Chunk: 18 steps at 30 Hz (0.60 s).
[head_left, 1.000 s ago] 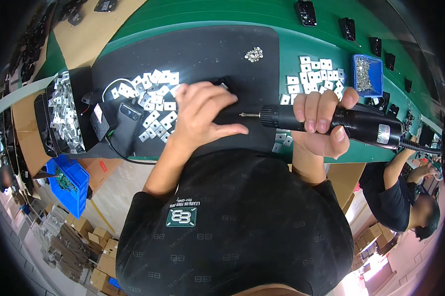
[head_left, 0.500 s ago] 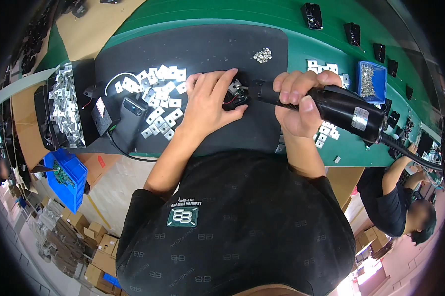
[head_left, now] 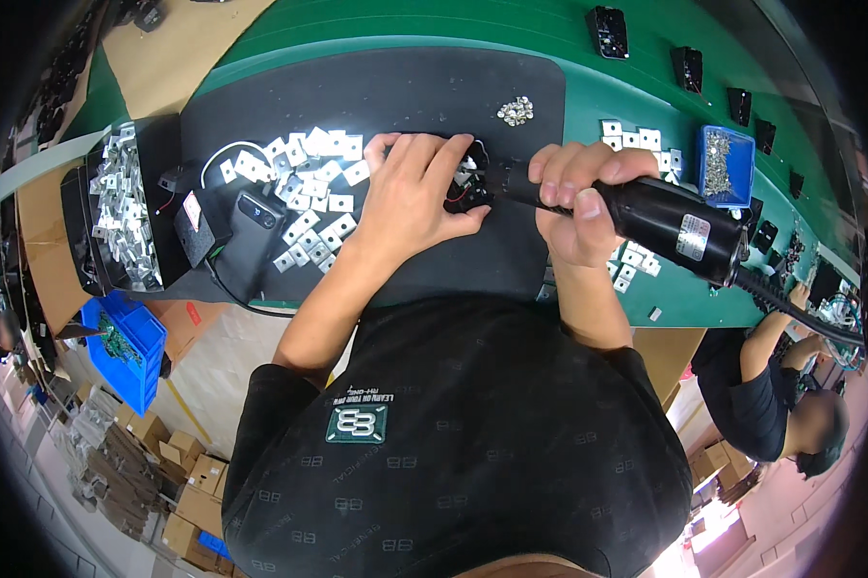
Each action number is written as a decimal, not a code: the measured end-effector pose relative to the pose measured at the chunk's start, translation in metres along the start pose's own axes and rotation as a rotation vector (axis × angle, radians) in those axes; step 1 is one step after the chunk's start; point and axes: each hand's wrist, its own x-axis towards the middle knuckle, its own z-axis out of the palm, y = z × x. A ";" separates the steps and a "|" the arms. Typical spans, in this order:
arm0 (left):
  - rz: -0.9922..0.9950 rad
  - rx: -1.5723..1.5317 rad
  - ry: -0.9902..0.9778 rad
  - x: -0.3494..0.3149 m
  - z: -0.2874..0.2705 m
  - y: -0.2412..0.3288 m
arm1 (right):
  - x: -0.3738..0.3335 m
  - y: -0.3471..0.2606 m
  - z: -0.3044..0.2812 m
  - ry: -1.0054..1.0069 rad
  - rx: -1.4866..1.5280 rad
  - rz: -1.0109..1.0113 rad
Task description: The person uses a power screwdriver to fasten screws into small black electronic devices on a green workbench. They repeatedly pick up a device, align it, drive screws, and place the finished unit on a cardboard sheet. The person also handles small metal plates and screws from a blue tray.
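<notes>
My left hand (head_left: 413, 193) is closed around a small black plastic housing (head_left: 472, 193) on the dark mat, thumb at its near side and fingers over its far side. Light metal parts show inside the housing, though my fingers hide much of it. A black corded electric screwdriver (head_left: 667, 214) is gripped in my right hand (head_left: 580, 197), lying nearly level. Its front end points left and meets the housing's right side; the very tip is hard to make out. Left of my left hand lie many square metal plates with holes (head_left: 309, 175).
A pile of small screws (head_left: 516, 111) lies at the mat's far right. Beyond stands a blue screw bin (head_left: 725, 169). More black housings (head_left: 607, 34) line the green bench. A black box of metal plates (head_left: 130, 207) and a phone (head_left: 257, 214) are at left. A co-worker (head_left: 766, 395) sits at right.
The housing has turned slightly in my left hand and shows more of its inside. The screwdriver's rear has shifted a little left and down.
</notes>
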 end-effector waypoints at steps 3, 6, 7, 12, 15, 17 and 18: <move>0.022 0.007 0.000 0.004 0.000 -0.001 | 0.003 0.000 0.002 -0.048 -0.039 0.026; 0.067 -0.005 0.030 0.008 0.000 -0.003 | 0.005 0.001 0.001 -0.061 -0.047 0.048; 0.070 -0.002 0.037 0.007 -0.001 -0.004 | 0.005 0.004 0.003 -0.055 -0.027 0.045; 0.066 -0.014 0.020 0.007 -0.004 -0.003 | 0.004 0.004 0.006 0.026 0.030 0.051; 0.080 0.023 -0.034 0.012 -0.012 -0.008 | 0.007 0.001 0.006 0.108 0.045 0.060; 0.088 0.035 -0.067 0.017 -0.017 -0.012 | 0.009 -0.007 0.006 0.112 -0.005 0.030; 0.037 0.143 -0.037 0.021 -0.025 -0.018 | 0.011 -0.013 0.003 0.142 0.056 0.004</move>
